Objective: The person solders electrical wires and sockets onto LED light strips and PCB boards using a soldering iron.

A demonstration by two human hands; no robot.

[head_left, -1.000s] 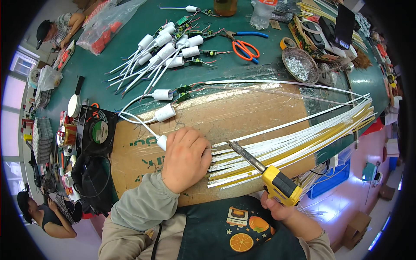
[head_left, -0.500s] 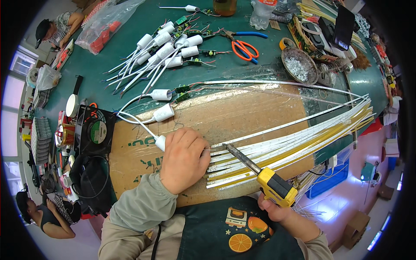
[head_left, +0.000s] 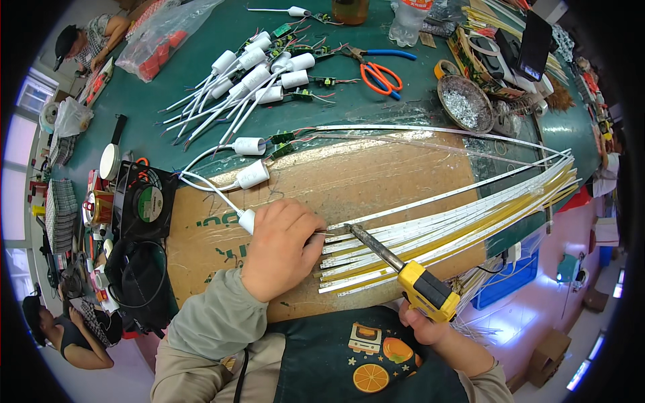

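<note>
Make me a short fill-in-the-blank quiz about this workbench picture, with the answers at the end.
1. The right hand grips a soldering iron whose handle is ____ and black.
2. The left hand presses down on a sheet of brown ____ beside the strips.
3. The scissors at the far side of the table have ____ handles.

Missing words: yellow; cardboard; orange

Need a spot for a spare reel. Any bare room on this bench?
Bare cardboard between the white caps and the strips, ahead of the left hand. Also green mat between the cap pile and the bag. Crowded: the left edge by the fan, and the far right by the dish.
</note>
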